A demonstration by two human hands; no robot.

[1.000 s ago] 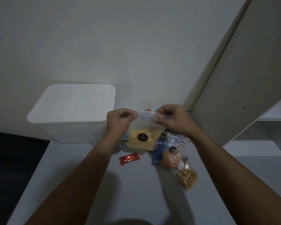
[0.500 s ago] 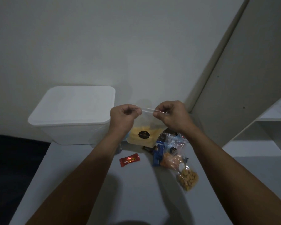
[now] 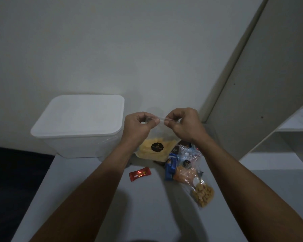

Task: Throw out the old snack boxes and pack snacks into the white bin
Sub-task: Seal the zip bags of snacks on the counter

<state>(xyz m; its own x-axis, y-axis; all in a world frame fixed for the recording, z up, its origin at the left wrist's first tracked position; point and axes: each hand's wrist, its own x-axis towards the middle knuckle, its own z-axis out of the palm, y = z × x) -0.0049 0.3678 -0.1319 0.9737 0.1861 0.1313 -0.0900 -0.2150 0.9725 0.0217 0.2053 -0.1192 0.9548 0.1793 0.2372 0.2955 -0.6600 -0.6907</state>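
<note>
- Centre of the frame: both hands are up over the worktop (image 3: pixel 147 215), sharing one clear zip bag of yellow chips (image 3: pixel 155 148).
- The left hand (image 3: pixel 138 126) has a pinching grip on the bag's top strip at its left end, fingers curled in.
- The right hand (image 3: pixel 184 124) pinches the same strip at its right end, fingers curled; the strip runs taut between the two hands.
- The bag hangs below the hands, a round black label on its front, its lower edge down at the snack pile.
- Left of the hands sits the white bin (image 3: pixel 77 126), lid on, at the far left of the worktop.
- Lower centre, a red wrapped candy bar (image 3: pixel 140 173) lies alone on the worktop.
- Right of it, a cluster: a blue packet (image 3: pixel 171 169), a clear bag of orange snacks (image 3: pixel 185 173), and a clear bag of nuts (image 3: pixel 203 193) nearest the bottom.
- White shelving (image 3: pixel 290 137) stands at the right edge.
</note>
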